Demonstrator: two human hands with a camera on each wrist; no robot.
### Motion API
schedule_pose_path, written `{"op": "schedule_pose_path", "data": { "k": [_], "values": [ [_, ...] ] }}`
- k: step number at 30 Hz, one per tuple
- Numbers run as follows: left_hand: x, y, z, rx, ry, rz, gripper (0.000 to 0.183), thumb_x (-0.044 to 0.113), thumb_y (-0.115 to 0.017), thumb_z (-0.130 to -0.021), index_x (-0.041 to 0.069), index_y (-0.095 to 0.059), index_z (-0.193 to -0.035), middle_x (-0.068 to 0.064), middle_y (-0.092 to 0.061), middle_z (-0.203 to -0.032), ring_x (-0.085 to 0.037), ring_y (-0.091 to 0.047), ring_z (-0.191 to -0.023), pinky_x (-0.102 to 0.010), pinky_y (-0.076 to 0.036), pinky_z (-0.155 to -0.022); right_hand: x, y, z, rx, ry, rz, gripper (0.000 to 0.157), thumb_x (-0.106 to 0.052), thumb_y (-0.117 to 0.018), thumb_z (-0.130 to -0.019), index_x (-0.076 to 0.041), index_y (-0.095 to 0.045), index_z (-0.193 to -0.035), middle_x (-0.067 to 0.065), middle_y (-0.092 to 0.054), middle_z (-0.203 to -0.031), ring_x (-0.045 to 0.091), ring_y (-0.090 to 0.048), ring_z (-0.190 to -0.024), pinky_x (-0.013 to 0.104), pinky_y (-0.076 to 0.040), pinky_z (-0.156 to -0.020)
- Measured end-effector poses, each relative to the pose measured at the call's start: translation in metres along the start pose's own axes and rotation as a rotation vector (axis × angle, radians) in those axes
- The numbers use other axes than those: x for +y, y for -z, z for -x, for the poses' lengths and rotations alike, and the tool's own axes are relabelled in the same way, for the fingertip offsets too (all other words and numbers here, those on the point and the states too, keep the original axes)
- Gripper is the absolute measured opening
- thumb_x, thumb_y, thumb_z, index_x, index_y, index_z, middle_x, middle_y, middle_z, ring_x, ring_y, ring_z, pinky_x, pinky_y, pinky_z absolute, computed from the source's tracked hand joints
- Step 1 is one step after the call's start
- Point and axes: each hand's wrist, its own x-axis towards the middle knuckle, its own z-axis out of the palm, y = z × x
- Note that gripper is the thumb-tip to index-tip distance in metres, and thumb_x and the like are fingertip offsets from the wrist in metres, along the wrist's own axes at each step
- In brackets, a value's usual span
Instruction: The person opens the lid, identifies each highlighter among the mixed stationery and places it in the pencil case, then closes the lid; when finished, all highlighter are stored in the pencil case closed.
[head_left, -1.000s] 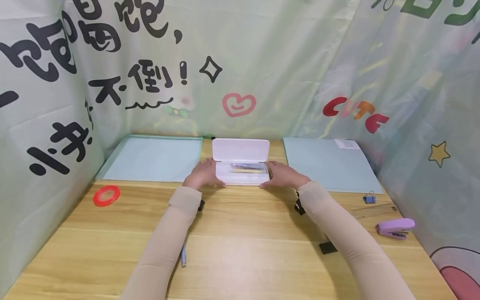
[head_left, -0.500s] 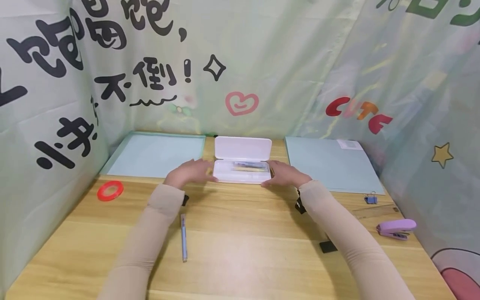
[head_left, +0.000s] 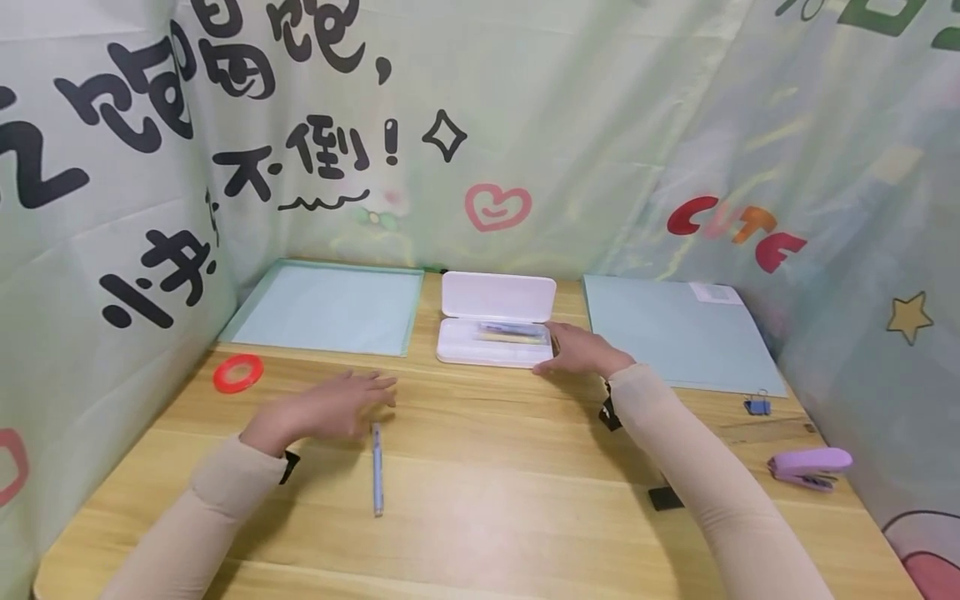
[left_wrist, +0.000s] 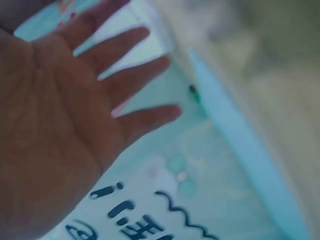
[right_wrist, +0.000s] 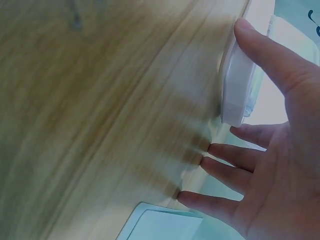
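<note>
A white pencil case (head_left: 456, 348) lies at the back middle of the table with its lid raised. A few pens (head_left: 513, 333) are inside it, towards the right. My right hand (head_left: 581, 348) is at the case's right end; in the right wrist view the thumb lies along the front edge and the other fingers spread out straight beside it. In the head view my left hand (head_left: 337, 406) is over the left part of the table, holding nothing. Its fingers are spread in the left wrist view. Just below those fingers a blue pen (head_left: 377, 479) lies on the wood.
Two light blue folders (head_left: 330, 308) flank the case at the back. A red tape ring (head_left: 221, 375) sits on the left. Along the right are a blue binder clip (head_left: 758, 407), a clear ruler (head_left: 765, 429), a purple stapler (head_left: 810, 460) and a black piece (head_left: 665, 498).
My left hand has let go of the case's left end and come back towards the left, near the blue pen. The right hand stays at the case. The head view has turned slightly left.
</note>
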Motion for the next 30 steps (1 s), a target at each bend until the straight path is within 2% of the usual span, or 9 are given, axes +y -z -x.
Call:
{"op": "schedule_pose_path", "data": {
  "k": [5,8,12,16,19,22,23,26,30],
  "values": [
    [-0.002,-0.022,-0.002,0.082,-0.017,-0.014,0.043,0.015,-0.066,-0.071,0.014,-0.055,-0.113,-0.01,-0.032,-0.136,-0.032,-0.02,-0.126,-0.055,-0.012,-0.098,0.0,0.001,0.001,0.0,-0.006,-0.005,0.103,-0.064,-0.062,-0.061,-0.013,-0.018,-0.139,0.01,-0.027,-0.138,0.028,-0.027,-0.123,0.046,-0.028,-0.096],
    [-0.002,-0.031,-0.004,0.107,-0.037,-0.034,0.03,0.016,-0.066,-0.072,0.021,-0.057,-0.1,-0.008,-0.034,-0.135,-0.03,-0.021,-0.126,-0.054,-0.012,-0.099,0.0,0.0,0.001,0.005,0.001,-0.007,0.102,-0.062,-0.062,-0.062,-0.012,-0.018,-0.139,0.011,-0.028,-0.137,0.028,-0.028,-0.123,0.046,-0.027,-0.096],
    [0.0,-0.037,-0.005,0.146,-0.064,-0.059,0.018,0.016,-0.067,-0.073,0.025,-0.055,-0.083,-0.008,-0.036,-0.134,-0.03,-0.022,-0.125,-0.055,-0.013,-0.098,0.0,0.0,0.002,0.008,0.005,-0.006,0.103,-0.063,-0.062,-0.061,-0.011,-0.019,-0.139,0.012,-0.029,-0.137,0.029,-0.028,-0.122,0.047,-0.028,-0.095],
    [0.003,-0.036,-0.008,0.178,-0.088,-0.07,0.018,0.019,-0.068,-0.073,0.026,-0.051,-0.073,-0.009,-0.04,-0.13,-0.033,-0.026,-0.123,-0.055,-0.016,-0.097,0.0,0.0,0.003,0.006,-0.003,0.006,0.103,-0.064,-0.061,-0.061,-0.01,-0.018,-0.139,0.013,-0.028,-0.137,0.03,-0.028,-0.122,0.048,-0.028,-0.095],
    [0.004,-0.036,-0.013,0.232,-0.094,-0.082,0.016,0.02,-0.068,-0.073,0.024,-0.053,-0.073,-0.003,-0.05,-0.116,-0.025,-0.041,-0.111,-0.045,-0.028,-0.095,-0.001,-0.001,0.002,0.007,-0.013,0.014,0.104,-0.065,-0.061,-0.061,-0.011,-0.018,-0.139,0.012,-0.027,-0.138,0.029,-0.028,-0.123,0.047,-0.028,-0.095],
    [0.004,-0.032,-0.021,0.3,-0.07,-0.099,0.014,0.02,-0.066,-0.075,0.022,-0.053,-0.077,0.006,-0.052,-0.093,-0.011,-0.047,-0.087,-0.031,-0.04,-0.078,0.0,-0.001,0.002,0.01,-0.02,0.014,0.104,-0.065,-0.061,-0.06,-0.013,-0.018,-0.139,0.011,-0.027,-0.138,0.028,-0.027,-0.123,0.046,-0.028,-0.096],
    [0.004,-0.031,-0.025,0.323,-0.058,-0.109,0.014,0.019,-0.066,-0.075,0.021,-0.053,-0.079,0.007,-0.052,-0.092,-0.01,-0.047,-0.085,-0.028,-0.041,-0.075,0.0,-0.002,0.001,0.012,-0.022,0.014,0.104,-0.065,-0.061,-0.06,-0.014,-0.018,-0.139,0.01,-0.028,-0.138,0.027,-0.028,-0.123,0.046,-0.028,-0.096],
    [0.003,-0.025,-0.038,0.375,-0.033,-0.148,0.011,0.019,-0.065,-0.077,0.019,-0.055,-0.082,0.002,-0.054,-0.104,-0.013,-0.05,-0.095,-0.029,-0.042,-0.08,0.001,-0.002,0.001,0.017,-0.012,0.011,0.104,-0.066,-0.061,-0.06,-0.013,-0.019,-0.139,0.011,-0.029,-0.137,0.028,-0.029,-0.122,0.046,-0.029,-0.095],
    [0.001,-0.016,-0.061,0.435,-0.051,-0.231,0.01,0.017,-0.064,-0.078,0.014,-0.059,-0.085,-0.008,-0.043,-0.127,-0.023,-0.038,-0.117,-0.036,-0.028,-0.098,0.001,-0.002,0.002,0.021,0.002,-0.003,0.103,-0.065,-0.061,-0.06,-0.012,-0.02,-0.139,0.012,-0.03,-0.136,0.029,-0.03,-0.121,0.047,-0.029,-0.094]
  ]
}}
